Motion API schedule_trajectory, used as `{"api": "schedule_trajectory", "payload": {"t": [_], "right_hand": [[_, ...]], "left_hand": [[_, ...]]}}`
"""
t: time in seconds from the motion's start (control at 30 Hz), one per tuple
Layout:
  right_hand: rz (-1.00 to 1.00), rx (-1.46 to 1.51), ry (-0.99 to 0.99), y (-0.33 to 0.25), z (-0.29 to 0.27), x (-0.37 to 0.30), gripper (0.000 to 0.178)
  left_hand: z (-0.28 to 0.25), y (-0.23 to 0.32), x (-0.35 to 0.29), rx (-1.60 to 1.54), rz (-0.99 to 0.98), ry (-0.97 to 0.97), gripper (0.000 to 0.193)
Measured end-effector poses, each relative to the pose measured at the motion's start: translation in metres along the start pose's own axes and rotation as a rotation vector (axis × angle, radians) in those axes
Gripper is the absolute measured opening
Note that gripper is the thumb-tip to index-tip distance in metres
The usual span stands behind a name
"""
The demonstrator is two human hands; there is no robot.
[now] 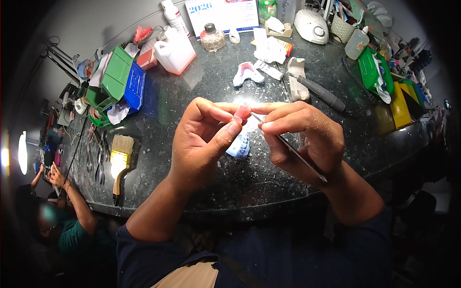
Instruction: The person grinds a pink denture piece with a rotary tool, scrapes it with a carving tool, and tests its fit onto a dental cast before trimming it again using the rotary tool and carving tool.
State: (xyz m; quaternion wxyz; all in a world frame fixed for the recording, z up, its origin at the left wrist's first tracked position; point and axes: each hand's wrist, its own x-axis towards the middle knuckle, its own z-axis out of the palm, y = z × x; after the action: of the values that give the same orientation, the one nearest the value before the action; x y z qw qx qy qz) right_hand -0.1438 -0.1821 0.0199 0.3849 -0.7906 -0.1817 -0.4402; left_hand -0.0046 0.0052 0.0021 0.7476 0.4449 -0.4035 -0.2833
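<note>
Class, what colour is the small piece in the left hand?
The piece is pink, showing best in the head view.

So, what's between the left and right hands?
Head view: the pink piece, pinched by the left hand; the tip of the metal tool held in the right hand; below, the blue tooth model.

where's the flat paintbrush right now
In the head view, the paintbrush lies on the dark bench, left of the person's left hand, just right of the metal pliers-like tools and below the blue bin.
</note>
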Motion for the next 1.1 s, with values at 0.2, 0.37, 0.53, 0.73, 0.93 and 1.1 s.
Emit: {"api": "schedule_trajectory", "payload": {"t": [0.2,0.37,0.53,0.73,0.93,1.1], "right_hand": [[0.032,0.044,0.035,-0.002,0.001,-0.001,0.026],[0.005,0.014,0.016,-0.001,0.001,0.0,0.027],[0.024,-0.001,-0.006,-0.004,-0.001,0.001,0.027],[0.04,-0.08,-0.034,-0.008,-0.003,0.004,0.03],[0.009,-0.187,-0.043,-0.01,-0.005,0.003,0.032],[-0.082,-0.282,-0.001,-0.006,-0.009,0.007,0.032]], "left_hand": [[0.0,0.0,0.0,0.01,-0.002,0.0,0.018],[-0.001,0.0,-0.001,0.011,-0.012,0.0,0.018],[0.0,0.0,-0.001,0.009,-0.007,-0.006,0.019],[0.001,-0.001,-0.001,0.043,-0.017,0.017,0.019],[0.001,0.003,-0.001,0.056,-0.032,0.028,0.018],[-0.001,0.002,-0.001,0.088,-0.027,0.029,0.02]]}}
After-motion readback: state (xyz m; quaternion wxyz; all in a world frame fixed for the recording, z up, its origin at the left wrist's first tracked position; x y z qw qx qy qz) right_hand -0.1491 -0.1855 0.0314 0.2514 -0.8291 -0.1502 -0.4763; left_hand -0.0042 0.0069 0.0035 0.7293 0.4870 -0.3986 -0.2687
